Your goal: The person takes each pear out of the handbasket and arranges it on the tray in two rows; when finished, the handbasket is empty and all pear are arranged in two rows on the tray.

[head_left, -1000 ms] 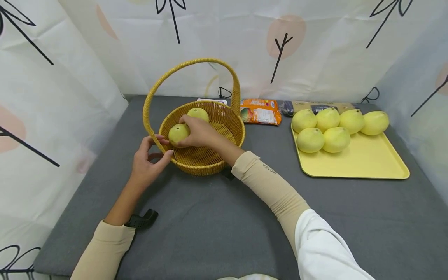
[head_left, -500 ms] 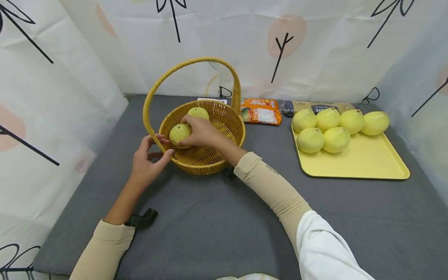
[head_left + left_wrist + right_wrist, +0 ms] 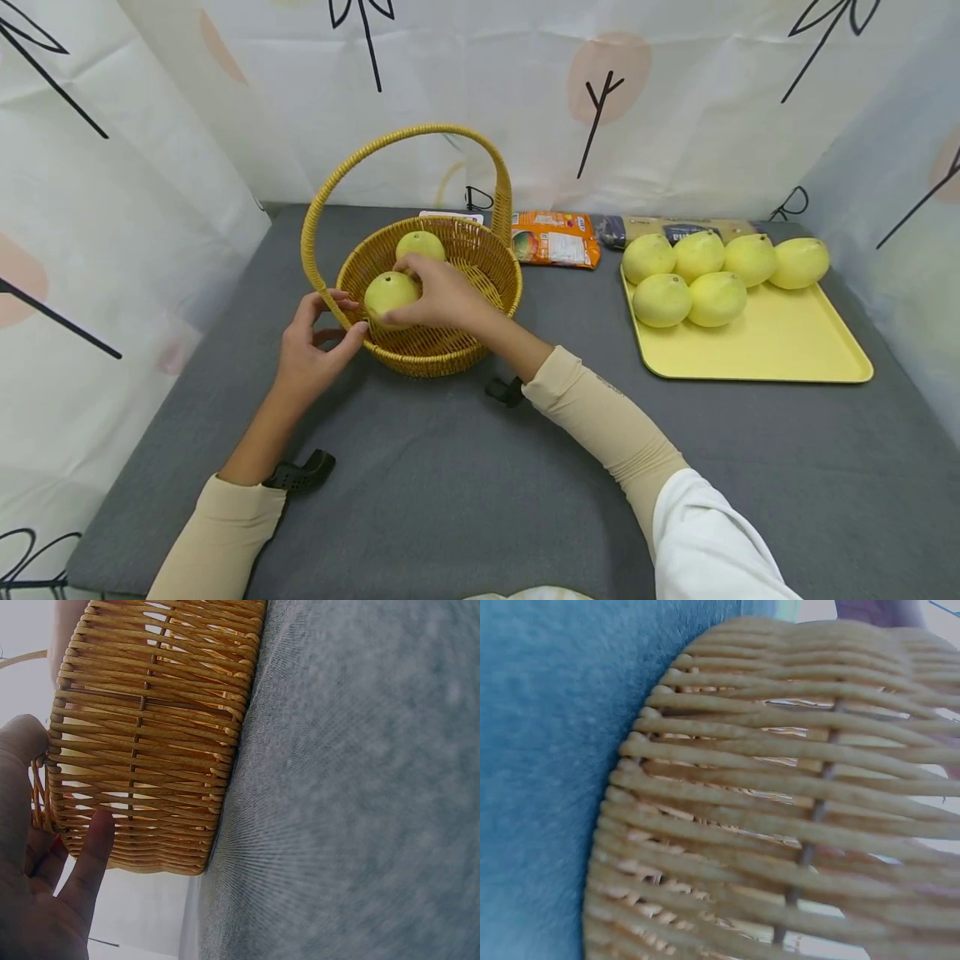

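Note:
A golden wicker basket (image 3: 431, 364) with a tall arched handle stands on the grey cloth. My left hand (image 3: 311, 350) holds its left rim at the handle's foot, the thumb at the near side. In the left wrist view, the fingers (image 3: 88, 859) lie against the woven wall (image 3: 150, 742). Inside the basket my right hand (image 3: 450, 300) holds a round yellow-green fruit (image 3: 392, 296) between thumb and fingers. Behind it sits a second, similar fruit (image 3: 420, 244). The basket's weave (image 3: 780, 795) fills most of the right wrist view and hides the right hand's grip.
A yellow tray (image 3: 795, 346) at the right carries several similar fruits (image 3: 717, 298). Behind the basket lie an orange packet (image 3: 557, 240) and a long tan-and-dark package (image 3: 675, 229). A printed white curtain (image 3: 510, 100) closes off the back and sides.
My right hand has shifted slightly toward me and to the right, and the fruit in it has moved slightly nearer. The left hand keeps its hold on the basket.

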